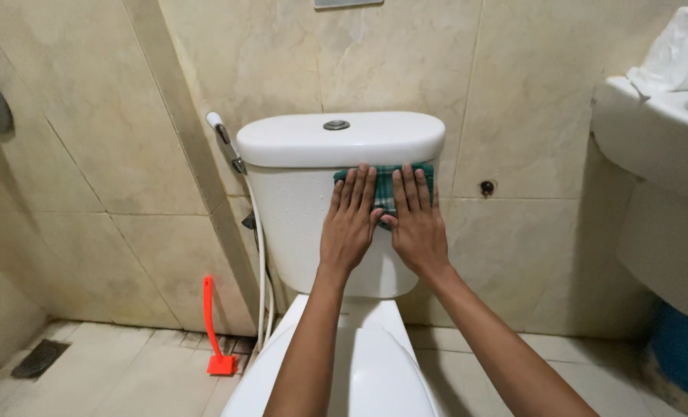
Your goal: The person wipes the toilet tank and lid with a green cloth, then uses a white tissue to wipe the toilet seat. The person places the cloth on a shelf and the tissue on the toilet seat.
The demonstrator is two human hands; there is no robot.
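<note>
Pressing a green checked cloth (386,188) flat against the front of the white toilet tank (305,232), just under the overhanging tank lid (297,143). Left hand (349,224) lying open, fingers straight and together, fingertips covering the cloth's left edge; no closed grip, only palm and finger pressure. Right hand (415,224) likewise spread flat, fingers over the cloth's right part, thumb tucked toward the left hand; hands nearly touching at the thumbs. Cloth showing between and above the fingers, upper right area of the tank face. Flush button (336,124) sitting centred on the lid. Toilet seat cover (375,371) lying shut below the forearms; bowl contents hidden. Spray hose (257,255) hanging beside the tank on the left, nozzle clipped near the lid. Orange brush (214,328) leaning against the wall on the floor. White sink (652,139) at right edge, carrying a crumpled white bag (679,54) on its rim.
</note>
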